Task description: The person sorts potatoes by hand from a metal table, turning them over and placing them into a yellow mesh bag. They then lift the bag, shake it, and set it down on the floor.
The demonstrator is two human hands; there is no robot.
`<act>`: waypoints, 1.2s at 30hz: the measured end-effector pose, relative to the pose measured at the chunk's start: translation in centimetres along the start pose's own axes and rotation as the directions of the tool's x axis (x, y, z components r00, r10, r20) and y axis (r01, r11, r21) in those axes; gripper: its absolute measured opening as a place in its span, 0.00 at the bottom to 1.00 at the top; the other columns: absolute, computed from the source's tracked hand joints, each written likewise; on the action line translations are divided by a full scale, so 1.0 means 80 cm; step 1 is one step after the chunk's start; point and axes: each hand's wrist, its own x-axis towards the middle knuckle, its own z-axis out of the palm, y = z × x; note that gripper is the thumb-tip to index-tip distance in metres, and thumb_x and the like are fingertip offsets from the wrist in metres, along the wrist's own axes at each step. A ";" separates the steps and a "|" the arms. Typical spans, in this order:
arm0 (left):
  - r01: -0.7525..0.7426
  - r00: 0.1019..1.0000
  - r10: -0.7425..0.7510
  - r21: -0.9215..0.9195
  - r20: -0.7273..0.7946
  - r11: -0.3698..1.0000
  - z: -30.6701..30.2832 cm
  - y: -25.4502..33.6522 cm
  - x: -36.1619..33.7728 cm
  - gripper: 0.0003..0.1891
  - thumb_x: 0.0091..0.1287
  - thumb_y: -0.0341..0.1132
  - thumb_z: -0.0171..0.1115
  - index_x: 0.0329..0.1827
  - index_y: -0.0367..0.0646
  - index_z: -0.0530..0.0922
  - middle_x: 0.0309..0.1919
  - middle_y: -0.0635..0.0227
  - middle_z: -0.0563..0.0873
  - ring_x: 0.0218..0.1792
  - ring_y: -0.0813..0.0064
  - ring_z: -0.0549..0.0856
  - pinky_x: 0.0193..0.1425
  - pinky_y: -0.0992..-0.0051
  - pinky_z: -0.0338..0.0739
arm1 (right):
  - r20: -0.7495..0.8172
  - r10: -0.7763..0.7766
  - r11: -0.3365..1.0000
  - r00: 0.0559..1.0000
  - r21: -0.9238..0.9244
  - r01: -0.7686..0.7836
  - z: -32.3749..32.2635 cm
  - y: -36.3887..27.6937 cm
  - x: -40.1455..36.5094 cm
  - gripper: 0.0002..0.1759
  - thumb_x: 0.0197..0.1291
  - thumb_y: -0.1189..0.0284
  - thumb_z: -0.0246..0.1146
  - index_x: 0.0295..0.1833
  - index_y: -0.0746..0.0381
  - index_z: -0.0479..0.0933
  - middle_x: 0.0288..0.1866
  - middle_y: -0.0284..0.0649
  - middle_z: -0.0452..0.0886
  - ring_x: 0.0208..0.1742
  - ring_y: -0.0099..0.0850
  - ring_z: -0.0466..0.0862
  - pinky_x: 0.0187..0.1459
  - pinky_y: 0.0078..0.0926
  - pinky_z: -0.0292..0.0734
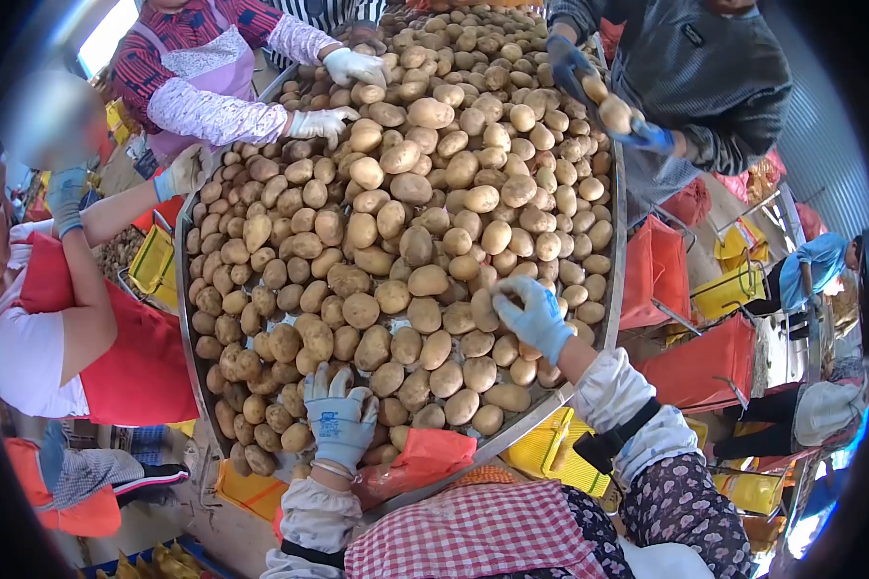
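Observation:
A wide metal-edged table bears a thick layer of potatoes. My left hand, in a pale blue-grey glove, lies at the near edge with its fingers spread on the potatoes, holding none. To the right, my right hand, gloved alike, is closed round the side of a single potato just above the pile. A crumpled orange-red bag lies over the table's near rim, beside my left wrist.
A person in a red apron stands at the left, with another in a lilac apron behind. Across on the right, a person in a dark jacket holds potatoes in blue gloves. Red bags and yellow bags hang around the table.

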 end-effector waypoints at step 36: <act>-0.030 0.789 0.193 -0.276 0.584 0.961 -0.024 0.033 0.125 0.30 0.65 0.45 0.59 0.67 0.39 0.68 0.69 0.47 0.67 0.70 0.48 0.66 0.70 0.59 0.65 | 0.426 0.080 -0.358 0.901 0.856 -0.373 0.027 -0.034 0.041 0.34 0.68 0.43 0.47 0.69 0.57 0.65 0.64 0.51 0.73 0.63 0.48 0.75 0.57 0.48 0.76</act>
